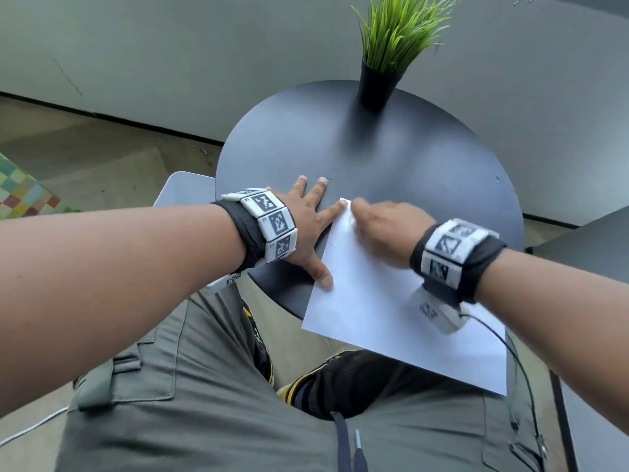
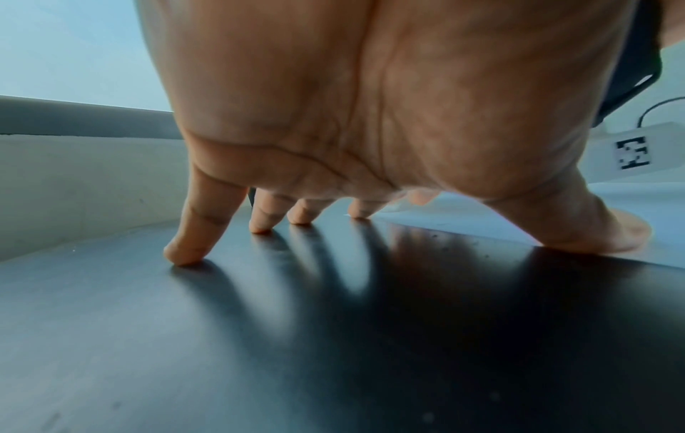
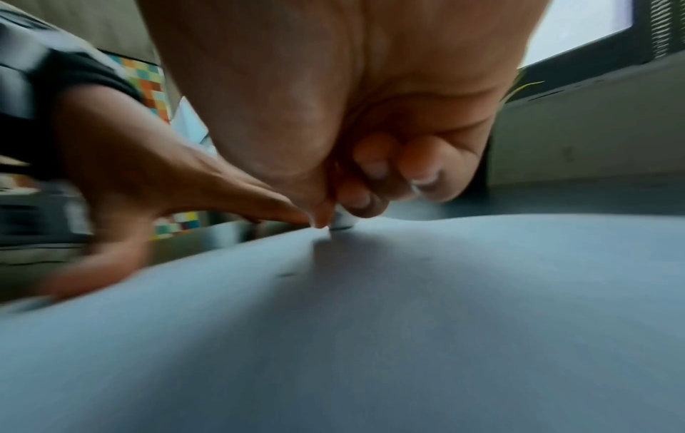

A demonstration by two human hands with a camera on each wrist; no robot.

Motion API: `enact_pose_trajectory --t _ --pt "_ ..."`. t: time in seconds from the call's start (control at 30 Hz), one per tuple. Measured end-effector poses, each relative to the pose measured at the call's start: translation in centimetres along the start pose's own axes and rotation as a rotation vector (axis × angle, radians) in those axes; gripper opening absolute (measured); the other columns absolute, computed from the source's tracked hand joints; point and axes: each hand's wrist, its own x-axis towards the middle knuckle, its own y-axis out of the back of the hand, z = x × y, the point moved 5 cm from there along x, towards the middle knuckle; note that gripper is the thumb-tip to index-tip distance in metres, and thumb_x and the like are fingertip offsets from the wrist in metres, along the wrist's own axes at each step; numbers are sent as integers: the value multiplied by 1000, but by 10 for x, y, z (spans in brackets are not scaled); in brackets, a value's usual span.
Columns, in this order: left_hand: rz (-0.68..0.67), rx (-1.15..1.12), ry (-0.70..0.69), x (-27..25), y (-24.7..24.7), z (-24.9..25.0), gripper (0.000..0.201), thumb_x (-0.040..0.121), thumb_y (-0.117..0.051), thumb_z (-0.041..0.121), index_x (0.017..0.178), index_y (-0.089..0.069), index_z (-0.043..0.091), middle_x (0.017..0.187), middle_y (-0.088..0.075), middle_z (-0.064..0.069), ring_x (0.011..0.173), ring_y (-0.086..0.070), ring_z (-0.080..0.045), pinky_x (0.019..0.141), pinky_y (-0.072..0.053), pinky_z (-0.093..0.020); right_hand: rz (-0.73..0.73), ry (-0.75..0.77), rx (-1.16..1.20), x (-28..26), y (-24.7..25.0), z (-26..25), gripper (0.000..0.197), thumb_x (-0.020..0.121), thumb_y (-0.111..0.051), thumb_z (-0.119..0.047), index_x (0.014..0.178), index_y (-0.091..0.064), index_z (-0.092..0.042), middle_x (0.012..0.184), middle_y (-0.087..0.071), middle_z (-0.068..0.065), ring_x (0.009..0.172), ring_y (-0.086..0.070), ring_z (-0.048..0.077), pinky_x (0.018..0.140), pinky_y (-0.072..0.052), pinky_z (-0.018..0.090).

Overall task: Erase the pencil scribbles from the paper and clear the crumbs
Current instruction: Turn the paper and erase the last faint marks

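Observation:
A white sheet of paper (image 1: pixel 381 301) lies tilted on the round dark table (image 1: pixel 391 158), its near corner hanging over the edge above my lap. My left hand (image 1: pixel 311 219) is spread flat, with the forefinger and thumb on the paper's left edge and the other fingertips (image 2: pixel 185 255) on the tabletop. My right hand (image 1: pixel 384 226) is blurred at the paper's far corner. In the right wrist view its fingers pinch a small white eraser (image 3: pixel 342 222) against the sheet (image 3: pixel 407 322). A few dark specks lie on the paper there. No scribbles can be made out.
A black pot with green grass (image 1: pixel 377 83) stands at the table's far edge. A white chair (image 1: pixel 185 189) sits left of the table, beside a colourful checked rug (image 1: pixel 23 195). A second dark tabletop (image 1: pixel 585 240) is at the right.

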Motion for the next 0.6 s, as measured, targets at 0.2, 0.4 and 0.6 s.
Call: enact_pose_trajectory --t 0.2,0.4,0.6 --pt "4 -5 -10 2 0 0 153 34 -51 105 153 18 39 164 23 -5 151 10 -40 105 -26 -77 -84 43 11 -13 -10 -13 10 97 -34 -28 104 -27 -23 100 -58 8 81 -56 34 65 -43 37" --pt "-6 -5 3 -1 1 1 153 34 -52 105 153 19 40 163 25 -4 151 12 -39 106 -22 -76 -80 165 28 -25 -16 -35 13 95 -39 -22 106 -32 -21 95 -57 5 81 -57 35 66 -47 40" --pt "-12 -14 2 -2 2 2 150 35 -53 104 152 20 42 164 23 -5 151 11 -41 103 -23 -77 -2 -134 73 -4 -6 23 19 100 -32 -39 94 -27 -22 91 -59 8 74 -54 34 61 -42 38"
